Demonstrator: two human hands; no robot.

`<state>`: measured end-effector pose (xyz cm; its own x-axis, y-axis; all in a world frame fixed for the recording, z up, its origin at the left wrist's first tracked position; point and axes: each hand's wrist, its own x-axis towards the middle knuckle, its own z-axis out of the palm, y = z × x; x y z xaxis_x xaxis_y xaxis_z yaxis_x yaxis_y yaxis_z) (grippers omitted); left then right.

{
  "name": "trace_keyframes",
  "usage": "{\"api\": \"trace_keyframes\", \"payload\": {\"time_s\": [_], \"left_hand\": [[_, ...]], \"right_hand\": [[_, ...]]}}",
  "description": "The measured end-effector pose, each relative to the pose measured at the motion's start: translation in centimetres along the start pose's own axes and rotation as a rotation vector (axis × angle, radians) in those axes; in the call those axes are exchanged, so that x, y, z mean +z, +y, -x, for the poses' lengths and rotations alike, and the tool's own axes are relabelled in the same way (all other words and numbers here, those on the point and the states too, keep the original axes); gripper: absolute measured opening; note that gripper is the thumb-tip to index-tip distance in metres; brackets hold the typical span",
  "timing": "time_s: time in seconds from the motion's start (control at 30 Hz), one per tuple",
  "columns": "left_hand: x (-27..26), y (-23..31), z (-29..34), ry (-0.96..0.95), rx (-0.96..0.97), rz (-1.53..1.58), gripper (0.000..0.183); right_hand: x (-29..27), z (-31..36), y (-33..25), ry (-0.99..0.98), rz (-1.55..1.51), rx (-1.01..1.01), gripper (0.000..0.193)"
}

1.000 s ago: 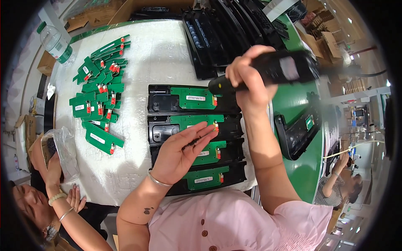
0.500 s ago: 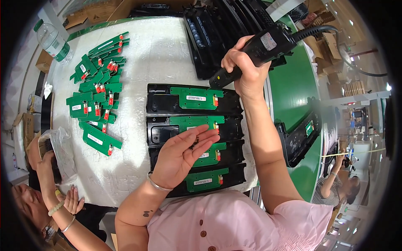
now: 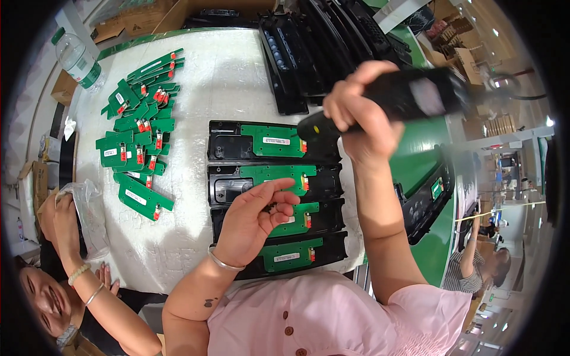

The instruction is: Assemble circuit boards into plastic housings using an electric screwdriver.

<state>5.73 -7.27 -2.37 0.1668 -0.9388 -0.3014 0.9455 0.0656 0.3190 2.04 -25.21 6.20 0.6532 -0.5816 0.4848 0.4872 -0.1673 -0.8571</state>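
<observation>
My right hand (image 3: 369, 118) grips a black electric screwdriver (image 3: 409, 98), smeared by motion, its narrow end pointing left near the right end of the farthest green circuit board (image 3: 255, 142). That board lies in a black plastic housing (image 3: 224, 145), one of several stacked in a column toward me, each with a green board bearing a white label and a red-and-white connector. Over the middle housings hovers my left hand (image 3: 244, 222), palm up with curled fingers, cupping small dark screws (image 3: 271, 208) that are partly hidden.
Loose green boards (image 3: 133, 139) are heaped on the white foam mat (image 3: 196, 77) at left, below a plastic bottle (image 3: 80, 62). Black housings (image 3: 285, 65) stand at the back; another (image 3: 424, 204) lies on the green surface at right. A co-worker's arm (image 3: 77, 255) reaches toward a clear bag (image 3: 89, 219).
My right hand and the screwdriver have swung right and toward me, tilting flatter. My left hand's fingers have curled more around the screws. The co-worker's arm and head have shifted.
</observation>
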Motion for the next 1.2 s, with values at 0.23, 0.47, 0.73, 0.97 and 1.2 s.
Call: {"api": "trace_keyframes", "payload": {"time_s": [0.23, 0.47, 0.73, 0.97, 1.2], "left_hand": [[0.2, -0.2, 0.1, -0.006, 0.013, -0.081, 0.024], [-0.4, -0.2, -0.1, 0.094, 0.043, -0.047, 0.016], [-0.4, -0.4, 0.0, 0.07, 0.049, 0.105, 0.017], [-0.3, -0.4, 0.3, 0.085, 0.028, 0.186, 0.016], [-0.4, -0.7, 0.2, -0.025, 0.023, 0.201, 0.016]], "right_hand": [[0.6, 3.7, -5.3, -0.333, -0.186, -0.121, 0.032], [0.3, 4.6, -7.7, -0.368, -0.25, -0.084, 0.034], [0.4, 4.8, -7.7, -0.338, -0.253, -0.097, 0.034], [1.1, 4.7, -6.5, -0.3, -0.197, -0.218, 0.031], [1.1, 5.2, -7.0, -0.296, -0.169, -0.214, 0.028]]}}
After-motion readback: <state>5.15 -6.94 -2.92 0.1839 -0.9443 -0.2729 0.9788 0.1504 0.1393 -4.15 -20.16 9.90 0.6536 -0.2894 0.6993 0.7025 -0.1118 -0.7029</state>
